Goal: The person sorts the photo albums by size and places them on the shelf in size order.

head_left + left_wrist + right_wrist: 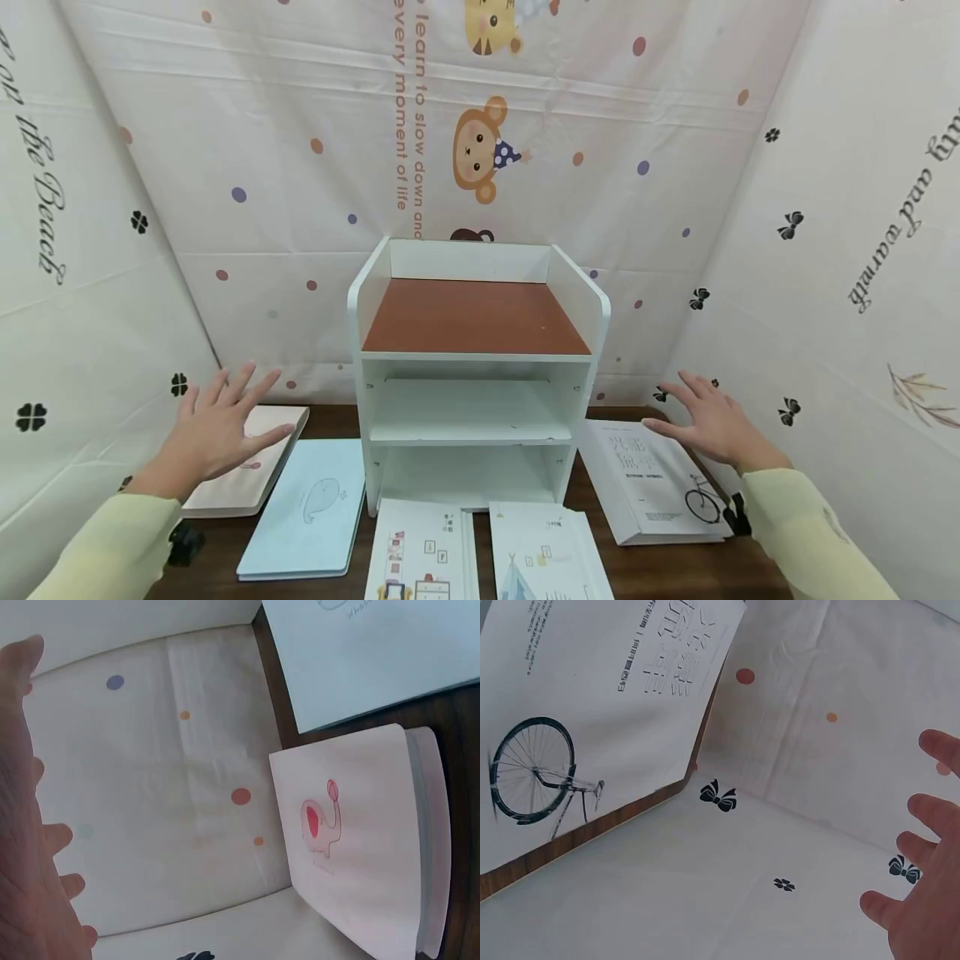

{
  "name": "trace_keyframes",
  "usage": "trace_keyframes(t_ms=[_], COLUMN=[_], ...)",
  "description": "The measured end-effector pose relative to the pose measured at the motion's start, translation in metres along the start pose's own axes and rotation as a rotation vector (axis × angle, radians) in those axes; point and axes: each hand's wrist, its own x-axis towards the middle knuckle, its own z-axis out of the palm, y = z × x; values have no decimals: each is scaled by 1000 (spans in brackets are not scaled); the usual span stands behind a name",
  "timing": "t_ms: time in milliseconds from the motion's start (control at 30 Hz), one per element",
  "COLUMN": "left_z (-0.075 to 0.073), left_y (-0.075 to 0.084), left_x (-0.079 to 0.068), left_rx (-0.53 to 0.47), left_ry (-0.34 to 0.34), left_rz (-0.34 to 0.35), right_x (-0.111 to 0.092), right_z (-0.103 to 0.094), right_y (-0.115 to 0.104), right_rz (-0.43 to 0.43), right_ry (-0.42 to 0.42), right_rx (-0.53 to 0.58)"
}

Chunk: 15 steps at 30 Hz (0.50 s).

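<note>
My left hand [217, 429] hovers with spread fingers over a pale notebook [243, 493], whose cover shows a pink elephant in the left wrist view. Beside that notebook lies a light blue notebook [311, 500] with a whale drawing. On the other side, my right hand [712, 421] is held up, fingers spread, by a thick white book [648, 483] with a bicycle on its cover. Neither hand holds anything. Between them stands a small white shelf [471, 442] with a brown top board [476, 317].
Two illustrated books, a left one [420, 546] and a right one [546, 550], lie in front of the shelf on the dark wooden table [630, 575]. Printed cloth [300, 100] hangs close behind and along both sides.
</note>
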Motion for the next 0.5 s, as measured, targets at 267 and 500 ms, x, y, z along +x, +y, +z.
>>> trace_keyframes(t_ms=[267,500], left_z=[11,21], left_y=[7,22], left_x=[-10,-20], left_rx=[-7,38], left_ry=[54,86], left_rz=[-15,18], right_x=[-10,-21], right_z=[5,13], right_y=[-1,-3], right_rz=[-35,-55], right_ry=[25,29], right_rx=[20,81])
